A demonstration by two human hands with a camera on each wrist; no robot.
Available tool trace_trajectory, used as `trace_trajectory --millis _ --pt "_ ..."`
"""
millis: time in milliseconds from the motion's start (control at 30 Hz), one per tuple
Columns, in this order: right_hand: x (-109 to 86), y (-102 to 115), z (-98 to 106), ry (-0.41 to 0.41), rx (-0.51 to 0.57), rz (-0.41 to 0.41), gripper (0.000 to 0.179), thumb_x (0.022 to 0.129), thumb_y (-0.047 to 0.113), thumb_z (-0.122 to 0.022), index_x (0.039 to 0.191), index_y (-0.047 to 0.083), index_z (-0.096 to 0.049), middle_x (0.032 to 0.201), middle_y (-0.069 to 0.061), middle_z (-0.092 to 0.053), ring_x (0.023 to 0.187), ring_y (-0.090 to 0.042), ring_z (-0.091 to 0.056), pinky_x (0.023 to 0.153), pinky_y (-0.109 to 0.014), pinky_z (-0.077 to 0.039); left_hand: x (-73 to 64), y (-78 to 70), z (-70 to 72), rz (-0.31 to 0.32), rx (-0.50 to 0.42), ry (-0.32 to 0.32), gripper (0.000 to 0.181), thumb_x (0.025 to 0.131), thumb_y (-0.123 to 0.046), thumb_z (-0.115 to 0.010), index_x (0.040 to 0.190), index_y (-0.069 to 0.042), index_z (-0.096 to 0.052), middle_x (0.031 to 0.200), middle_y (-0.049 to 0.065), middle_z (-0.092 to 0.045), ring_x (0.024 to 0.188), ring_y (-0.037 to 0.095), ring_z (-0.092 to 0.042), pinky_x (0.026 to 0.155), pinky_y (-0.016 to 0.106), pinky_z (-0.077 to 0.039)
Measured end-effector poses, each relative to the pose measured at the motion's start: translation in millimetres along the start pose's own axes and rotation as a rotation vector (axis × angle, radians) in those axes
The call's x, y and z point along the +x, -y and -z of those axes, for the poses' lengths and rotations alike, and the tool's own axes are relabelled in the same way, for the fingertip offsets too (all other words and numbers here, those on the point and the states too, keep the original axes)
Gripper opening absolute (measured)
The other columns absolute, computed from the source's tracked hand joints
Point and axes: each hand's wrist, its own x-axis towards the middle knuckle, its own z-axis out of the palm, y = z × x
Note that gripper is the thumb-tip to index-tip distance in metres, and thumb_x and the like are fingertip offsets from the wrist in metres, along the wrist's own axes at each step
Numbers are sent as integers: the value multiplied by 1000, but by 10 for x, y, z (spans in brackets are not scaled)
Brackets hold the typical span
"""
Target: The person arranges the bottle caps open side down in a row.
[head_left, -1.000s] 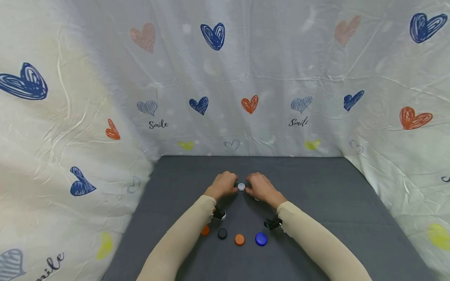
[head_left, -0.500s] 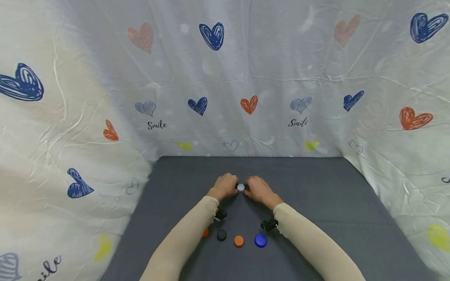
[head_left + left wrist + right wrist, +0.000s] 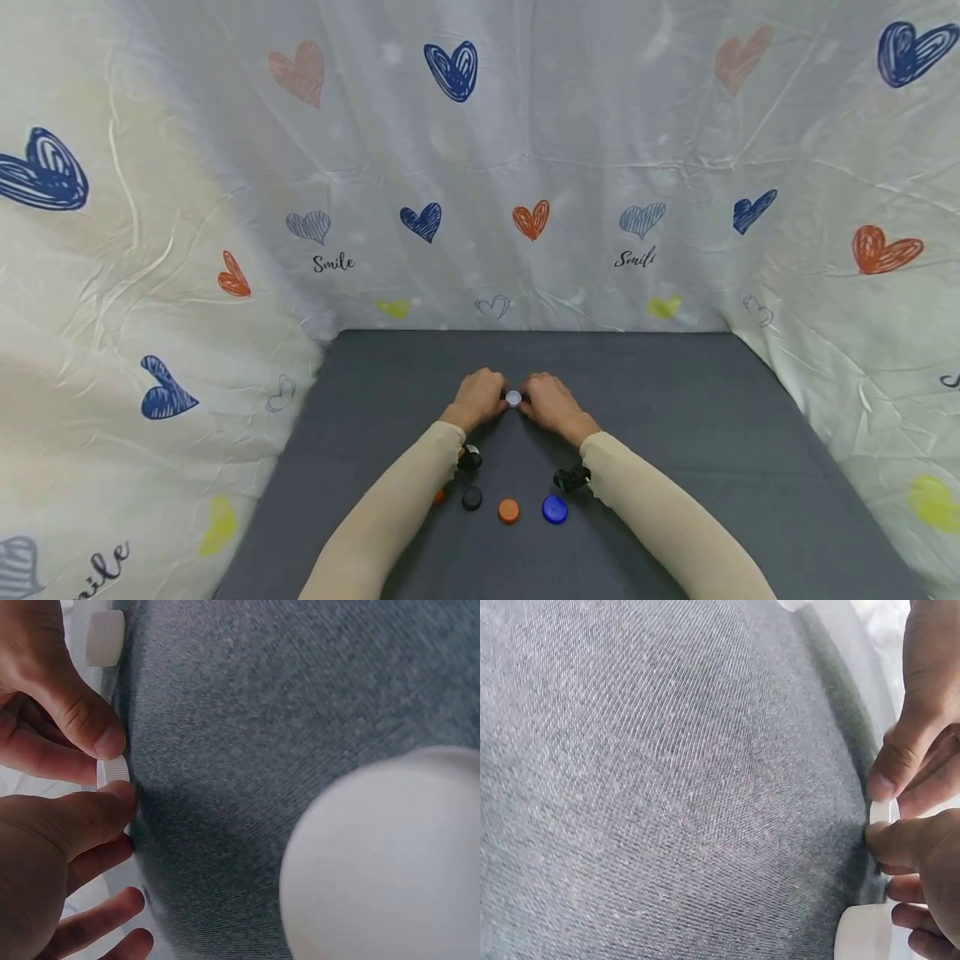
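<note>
A small white bottle cap (image 3: 513,398) with a ribbed side sits on the grey tabletop between both hands. My left hand (image 3: 478,398) holds its left side, thumb in front and fingers behind. From the right, my right hand (image 3: 552,404) grips the same cap. The left wrist view shows both thumbs on the ribbed cap (image 3: 113,772); the lower hand (image 3: 60,847) there is my left. In the right wrist view, the cap (image 3: 883,812) is partly covered by the thumbs. Another white cap (image 3: 862,930) lies beside my right hand.
Nearer the body lie a black cap (image 3: 472,498), an orange cap (image 3: 508,511) and a blue cap (image 3: 555,509). A second orange cap (image 3: 438,497) is half hidden by the left sleeve. A large white round thing (image 3: 390,862) stands close to the left wrist camera. A heart-printed curtain (image 3: 495,167) surrounds the table.
My right hand has come in slightly to the left, onto the white cap. The white cap that peeked out under it is now covered in the head view. Since half a second ago, little has moved.
</note>
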Motion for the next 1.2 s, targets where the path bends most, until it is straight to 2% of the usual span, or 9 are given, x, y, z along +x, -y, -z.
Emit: trace_trajectory --millis 100,200,400,700,900,1200 --pt "-18 13 22 -5 8 18 8 89 21 -78 90 13 -78 86 -4 -70 84 -26 -66 78 -45 -55 -34 -2 28 -4 -3 11 10 87 -31 -79 83 -21 -78 81 -2 -72 72 16 -66 66 39 -55" --pt "-48 33 60 -16 19 23 12 89 20 -78 96 11 -78 95 -6 -72 92 -27 -67 83 -46 -55 -70 4 62 -14 -14 8 11 89 -32 -77 92 -21 -80 89 -2 -74 78 16 -68 68 38 -56" --pt "-92 81 174 -56 29 27 19 89 22 -78 104 10 -78 114 -8 -72 109 -28 -66 94 -45 -53 -148 21 150 -33 -32 -54 22 89 -34 -76 108 -23 -80 102 -3 -76 87 16 -71 71 35 -58" --pt "-198 186 413 -143 54 80 23 90 23 -77 109 10 -78 118 -7 -71 114 -27 -64 92 -45 -55 -305 -20 370 -62 -72 -166 25 88 -34 -78 108 -20 -80 103 0 -77 90 18 -71 74 37 -59" --pt "-316 250 534 -266 81 148 24 88 22 -79 109 10 -77 114 -6 -71 111 -26 -64 91 -45 -55 -444 -68 518 -121 -69 -270 26 87 -36 -80 108 -20 -79 101 -2 -77 90 19 -69 77 39 -58" --pt "-519 371 637 -393 168 191 29 86 21 -81 112 9 -76 114 -6 -71 110 -24 -64 90 -43 -55 -669 -132 684 -195 -68 -349 30 87 -36 -79 112 -19 -77 109 -5 -76 99 17 -68 86 36 -57"
